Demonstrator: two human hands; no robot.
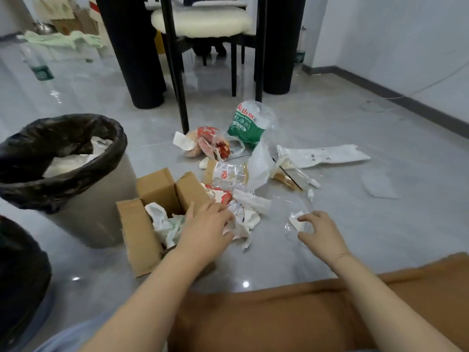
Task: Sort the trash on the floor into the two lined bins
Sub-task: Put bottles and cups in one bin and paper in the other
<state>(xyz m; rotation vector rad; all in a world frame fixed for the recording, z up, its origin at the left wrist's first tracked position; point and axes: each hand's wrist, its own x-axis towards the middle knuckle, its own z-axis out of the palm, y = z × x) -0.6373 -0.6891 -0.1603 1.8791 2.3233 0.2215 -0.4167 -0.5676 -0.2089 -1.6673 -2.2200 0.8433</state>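
Observation:
Trash lies scattered on the grey floor. My left hand (206, 224) rests on a heap of crumpled white paper (245, 212) beside an open cardboard box (142, 232) that holds more crumpled paper. My right hand (321, 231) pinches a small white scrap (297, 221) lying on clear plastic film. A grey bin with a black liner (63, 161) stands at the left with white paper inside. A second black-lined bin (20, 275) shows at the lower left edge. Farther off lie a green-labelled plastic bag (247, 123), red-printed wrappers (213, 143) and a white mailer bag (327, 154).
Black table legs (138, 54) and a chair with a cream cushion (200, 19) stand behind the trash. A wall with a dark skirting board runs along the right. A plastic bottle (38, 64) lies at the far left. My brown-clad knee (291, 318) fills the lower foreground.

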